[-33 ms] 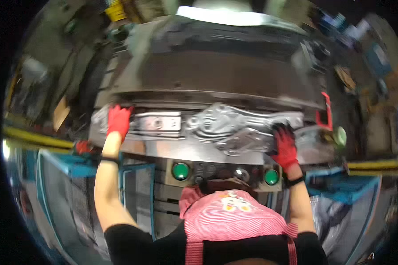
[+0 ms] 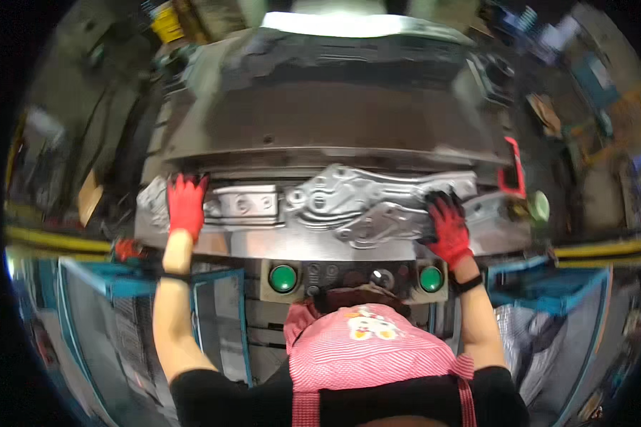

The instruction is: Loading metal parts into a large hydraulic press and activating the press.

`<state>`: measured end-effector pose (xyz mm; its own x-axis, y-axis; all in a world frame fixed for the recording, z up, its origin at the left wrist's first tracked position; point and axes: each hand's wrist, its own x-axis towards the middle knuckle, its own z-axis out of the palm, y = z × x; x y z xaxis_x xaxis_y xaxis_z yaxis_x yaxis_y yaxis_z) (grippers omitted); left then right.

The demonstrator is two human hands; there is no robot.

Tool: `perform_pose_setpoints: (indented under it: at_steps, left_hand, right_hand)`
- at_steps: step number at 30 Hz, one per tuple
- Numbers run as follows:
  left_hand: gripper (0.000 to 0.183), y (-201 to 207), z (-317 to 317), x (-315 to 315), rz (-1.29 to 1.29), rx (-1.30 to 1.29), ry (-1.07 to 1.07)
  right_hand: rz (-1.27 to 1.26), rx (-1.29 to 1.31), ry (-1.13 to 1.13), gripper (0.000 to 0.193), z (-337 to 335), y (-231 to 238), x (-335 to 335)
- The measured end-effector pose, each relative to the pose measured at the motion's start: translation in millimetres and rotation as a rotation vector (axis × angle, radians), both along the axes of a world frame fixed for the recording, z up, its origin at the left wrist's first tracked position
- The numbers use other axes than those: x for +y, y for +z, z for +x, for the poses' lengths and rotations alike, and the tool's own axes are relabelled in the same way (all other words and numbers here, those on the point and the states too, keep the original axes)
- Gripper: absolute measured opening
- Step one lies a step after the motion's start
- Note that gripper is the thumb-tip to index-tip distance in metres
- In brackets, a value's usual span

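Note:
My left hand (image 2: 186, 205), in a red glove with dark fingertips, rests with fingers stretched forward between a crumpled-looking silver piece (image 2: 152, 202) and a rectangular stamped metal plate (image 2: 246, 204). My right hand (image 2: 449, 226), gloved alike, reaches over the right part of a long stamped metal bracket (image 2: 349, 191), its thumb and fingers apart. Just left of that thumb is a smaller stamped metal piece (image 2: 379, 226), lying against the bracket's near edge. Whether either palm touches the metal beneath is hidden.
The parts lie along the flat metal ledge (image 2: 313, 245) of a machine. Below it are two green buttons (image 2: 283, 278) on a control panel. Blue-framed bins (image 2: 548, 295) stand at both sides, near yellow bars (image 2: 605, 248). A red frame-like piece (image 2: 514, 171) sits at the ledge's right end.
The whole view has shifted slightly to one side, so the machine and parts appear a little further left. Both hands keep about the same places over the metal parts.

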<state>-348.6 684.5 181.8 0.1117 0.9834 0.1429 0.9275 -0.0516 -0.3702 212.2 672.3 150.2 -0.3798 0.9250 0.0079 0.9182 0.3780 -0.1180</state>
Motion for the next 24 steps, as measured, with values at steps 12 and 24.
perform_pose_setpoints:
  at_steps: [12, 24]
  left_hand:
    - [0.025, -78.0, 254.1, -62.2, -0.567, -2.145, 0.343]
    - [0.017, 24.1, 261.0, -36.0, -0.445, -1.970, 0.145]
  right_hand:
    - [0.065, -0.070, 0.056, 0.091, 2.3, 15.8, -1.6]
    - [-0.087, 0.219, 0.209, 0.100, 32.6, 42.9, 11.4]
